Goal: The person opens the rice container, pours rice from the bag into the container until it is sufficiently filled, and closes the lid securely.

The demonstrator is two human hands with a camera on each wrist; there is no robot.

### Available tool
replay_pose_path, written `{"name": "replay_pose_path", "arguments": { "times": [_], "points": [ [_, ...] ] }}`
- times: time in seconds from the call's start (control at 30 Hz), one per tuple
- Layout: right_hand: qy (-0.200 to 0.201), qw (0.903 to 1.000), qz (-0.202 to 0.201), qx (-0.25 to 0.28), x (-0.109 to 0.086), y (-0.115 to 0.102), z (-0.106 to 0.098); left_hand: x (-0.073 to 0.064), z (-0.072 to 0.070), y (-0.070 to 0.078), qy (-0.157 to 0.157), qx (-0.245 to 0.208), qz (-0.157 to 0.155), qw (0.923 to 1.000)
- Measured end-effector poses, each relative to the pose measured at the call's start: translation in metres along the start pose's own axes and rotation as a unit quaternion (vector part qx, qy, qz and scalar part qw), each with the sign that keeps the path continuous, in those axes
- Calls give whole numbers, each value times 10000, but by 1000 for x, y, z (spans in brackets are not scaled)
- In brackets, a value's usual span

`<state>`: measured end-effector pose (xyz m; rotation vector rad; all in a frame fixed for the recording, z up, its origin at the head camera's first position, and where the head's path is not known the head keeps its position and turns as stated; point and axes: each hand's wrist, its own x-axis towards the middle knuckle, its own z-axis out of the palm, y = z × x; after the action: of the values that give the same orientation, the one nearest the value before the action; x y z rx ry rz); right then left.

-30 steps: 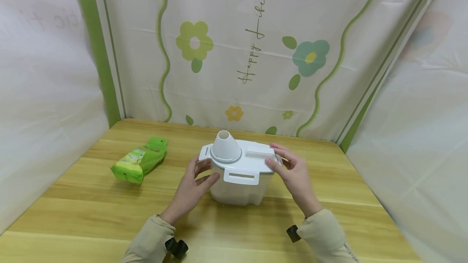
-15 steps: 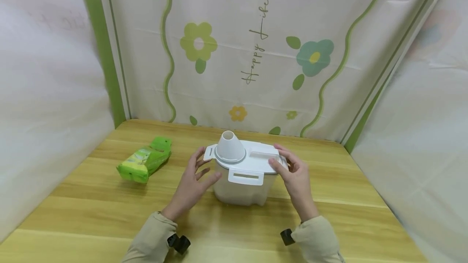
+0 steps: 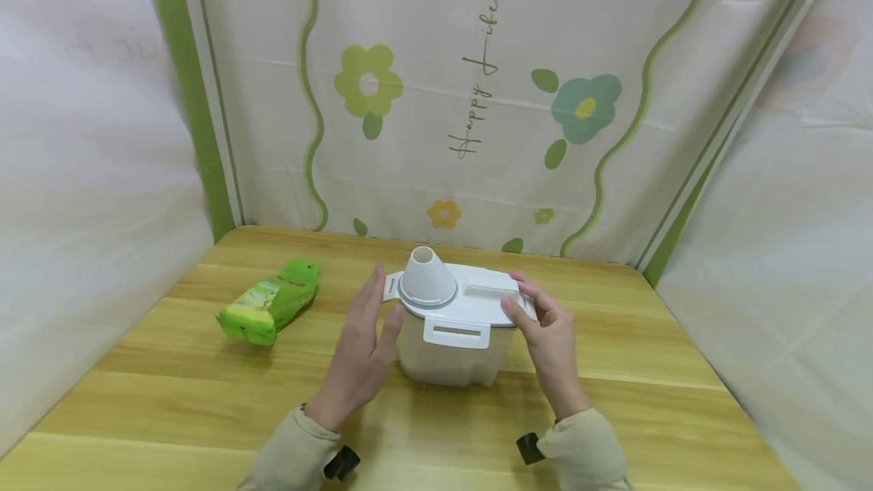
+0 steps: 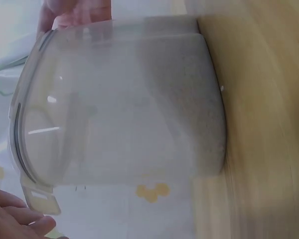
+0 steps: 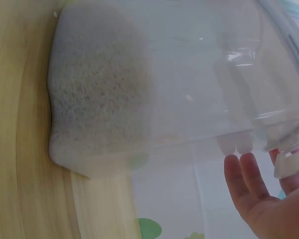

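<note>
A translucent rice storage container [image 3: 446, 358] stands upright on the table, rice-like grains [image 5: 99, 94] heaped low inside. Its white lid [image 3: 470, 308] is on, with a cone-shaped spout cap [image 3: 426, 279] at the left and latch flaps sticking outward. My right hand [image 3: 549, 332] holds the lid's right end, thumb on top and fingers behind. In the right wrist view two fingertips are against the container wall by a flap [image 5: 291, 162]. Fingers extended, my left hand [image 3: 358, 347] is beside the left flap [image 3: 391, 286]; whether it touches is unclear.
A crumpled green plastic bag [image 3: 273, 301] lies on the wooden table [image 3: 170, 392] to the left. Behind the table hangs a flower-patterned curtain [image 3: 423, 135], and pale fabric walls close off both sides.
My left hand has drawn back slightly from the container's left end, its fingers straightening. The right hand stays at the lid's right end. The container shows no clear movement.
</note>
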<state>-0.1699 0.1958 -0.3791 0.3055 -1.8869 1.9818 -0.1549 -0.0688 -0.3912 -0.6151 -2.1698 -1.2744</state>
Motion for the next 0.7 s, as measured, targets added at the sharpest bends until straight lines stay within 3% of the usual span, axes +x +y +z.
{"name": "replay_pose_path", "arguments": {
  "times": [0.3,0.53,0.7],
  "points": [
    [41,9999,7,150,-1,4,1,-5,11,-1,95,-32,-91,9999],
    [-5,9999,-58,102,-2,6,1,-10,16,-3,-37,-276,-290,9992],
    [2,9999,-42,101,-3,6,1,-10,19,-4,-85,-471,-223,9986]
  ]
}}
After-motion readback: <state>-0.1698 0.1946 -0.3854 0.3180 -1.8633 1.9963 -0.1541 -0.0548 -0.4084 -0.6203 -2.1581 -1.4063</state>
